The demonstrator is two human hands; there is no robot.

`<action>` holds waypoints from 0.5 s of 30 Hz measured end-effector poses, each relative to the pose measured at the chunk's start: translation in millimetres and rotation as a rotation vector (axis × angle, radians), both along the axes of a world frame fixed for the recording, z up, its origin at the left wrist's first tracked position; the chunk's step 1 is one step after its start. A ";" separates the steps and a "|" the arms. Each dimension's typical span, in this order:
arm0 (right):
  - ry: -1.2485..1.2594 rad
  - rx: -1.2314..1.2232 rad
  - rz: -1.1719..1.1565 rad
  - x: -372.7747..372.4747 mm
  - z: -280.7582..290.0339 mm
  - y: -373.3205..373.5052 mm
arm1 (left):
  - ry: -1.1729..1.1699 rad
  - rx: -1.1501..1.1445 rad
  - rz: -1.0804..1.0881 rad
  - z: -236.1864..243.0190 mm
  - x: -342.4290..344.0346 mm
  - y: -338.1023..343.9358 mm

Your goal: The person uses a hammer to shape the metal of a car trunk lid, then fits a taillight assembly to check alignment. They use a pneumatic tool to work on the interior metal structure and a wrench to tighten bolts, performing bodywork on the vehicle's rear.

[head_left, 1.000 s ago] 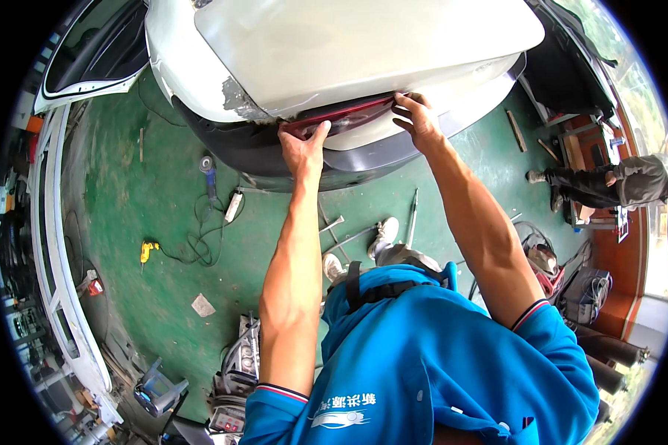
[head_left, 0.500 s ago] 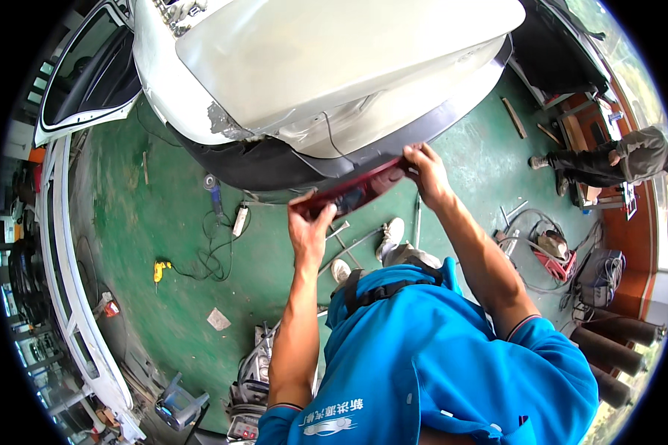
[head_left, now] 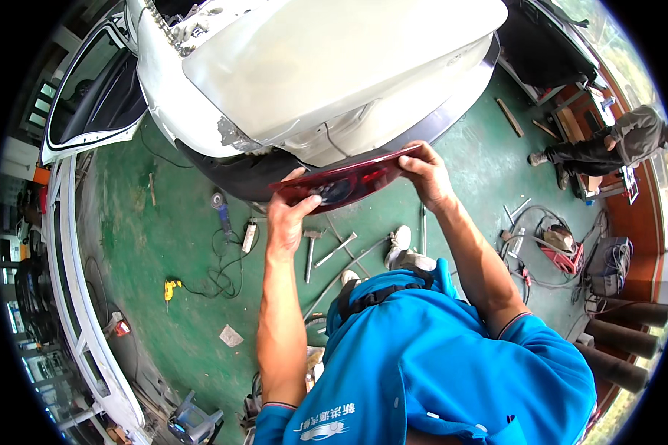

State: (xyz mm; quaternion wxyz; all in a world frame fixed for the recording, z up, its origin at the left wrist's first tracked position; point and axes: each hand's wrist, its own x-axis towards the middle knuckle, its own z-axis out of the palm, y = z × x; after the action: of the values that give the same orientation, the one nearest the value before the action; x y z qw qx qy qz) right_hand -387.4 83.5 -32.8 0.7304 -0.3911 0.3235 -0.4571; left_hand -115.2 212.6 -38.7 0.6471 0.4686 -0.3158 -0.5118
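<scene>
Between my two hands I hold a long dark-red tail light [head_left: 341, 182], raised in front of the rear of a car. My left hand [head_left: 289, 211] grips its left end, thumb on the lens face and fingers behind. My right hand [head_left: 426, 172] pinches its pointed right end. Just beyond is the silver-white trunk lid [head_left: 334, 67] with a dark rear bumper [head_left: 230, 172] below it. A thin dark cable [head_left: 332, 138] hangs from the body panel and passes behind the light. Bare, scraped paint [head_left: 234, 136] shows at the rear corner.
On the green floor lie a hammer [head_left: 310, 254], metal bars, an angle grinder [head_left: 220, 208], a white power strip [head_left: 250, 236] and a yellow drill [head_left: 171, 289] with cords. Coiled cables [head_left: 557, 245] lie to the right. Another person [head_left: 616, 144] is by a workbench at right. A white metal rail [head_left: 74, 297] runs along the left.
The tail light has turned so that more of its lens face shows, and its left end has moved left with my left hand. My view has shifted slightly.
</scene>
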 end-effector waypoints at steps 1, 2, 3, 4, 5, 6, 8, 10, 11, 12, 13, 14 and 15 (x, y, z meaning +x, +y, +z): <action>-0.030 -0.017 -0.029 -4.1 4.2 -2.3 | 0.011 -0.034 -0.001 -1.6 -6.4 -7.4; -0.026 -0.045 -0.064 -16.9 -1.3 -9.6 | 0.006 -0.061 -0.007 -0.4 -16.5 -16.6; -0.031 -0.075 -0.069 -24.5 3.6 -12.2 | -0.008 -0.059 -0.027 3.8 -22.9 -19.8; -0.050 -0.086 -0.080 -33.1 5.7 -13.0 | -0.023 -0.056 -0.048 9.6 -28.4 -22.0; -0.070 -0.098 -0.095 -41.7 7.3 -14.2 | -0.037 -0.055 -0.072 14.0 -33.4 -26.2; -0.067 -0.111 -0.100 -47.6 11.0 -11.2 | -0.084 -0.067 -0.074 17.1 -37.3 -25.6; -0.052 -0.127 -0.008 -66.9 9.9 -1.3 | -0.081 -0.054 -0.117 21.8 -43.0 -14.7; -0.028 -0.097 0.025 -70.3 12.2 11.2 | -0.006 -0.037 -0.113 25.3 -45.1 -0.3; 0.000 -0.074 0.034 -67.8 18.0 19.2 | -0.007 -0.010 -0.114 27.8 -43.7 10.6; -0.012 -0.067 0.051 -68.0 16.6 23.2 | -0.009 0.008 -0.118 31.2 -38.7 15.3; -0.025 -0.060 0.069 -69.6 14.8 28.3 | -0.012 0.026 -0.123 35.7 -33.3 21.2; -0.119 -0.079 0.170 -68.4 20.9 29.3 | -0.065 -0.022 -0.086 46.1 -25.8 28.4; -0.230 -0.068 0.207 -67.4 26.1 28.4 | -0.113 -0.072 -0.056 62.0 -19.2 33.6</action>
State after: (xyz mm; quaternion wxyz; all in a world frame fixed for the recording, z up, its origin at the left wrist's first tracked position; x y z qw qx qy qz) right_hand -454.8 111.9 -6.7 0.7922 -0.3919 0.1799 -0.4317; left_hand -134.4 246.2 23.4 0.6302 0.4642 -0.3830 -0.4906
